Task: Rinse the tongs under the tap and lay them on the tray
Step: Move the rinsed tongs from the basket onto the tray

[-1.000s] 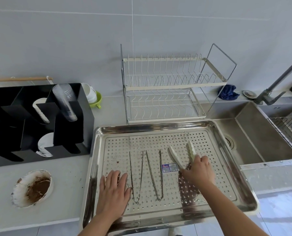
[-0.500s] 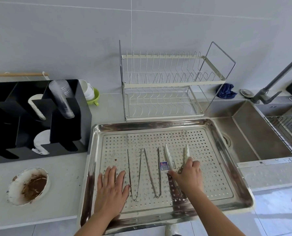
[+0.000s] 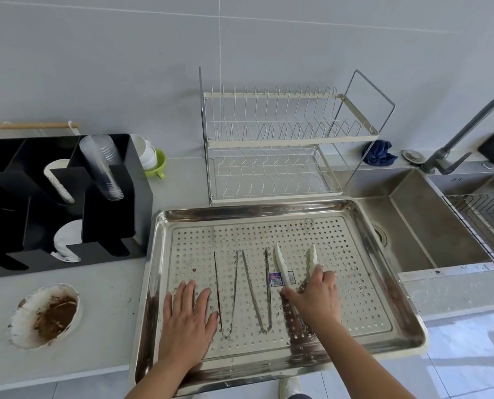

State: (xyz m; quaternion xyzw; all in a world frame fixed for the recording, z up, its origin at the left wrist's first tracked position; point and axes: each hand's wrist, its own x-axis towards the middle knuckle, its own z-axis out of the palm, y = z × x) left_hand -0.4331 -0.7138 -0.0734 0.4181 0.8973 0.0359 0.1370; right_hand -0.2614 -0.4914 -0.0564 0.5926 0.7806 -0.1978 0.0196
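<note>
head view: perforated stainless steel tray [image 3: 269,210] on grey desk [image 3: 110,312], beside the sink. white-tipped perforated steel tongs [image 3: 280,262] lie on the tray, tips pointing away from the person. right hand [image 3: 316,298] over their arms, thumb and fingers gripping them. left hand [image 3: 187,321] flat on the tray, fingers straight, beside two thin wire tongs [image 3: 225,292].
</note>
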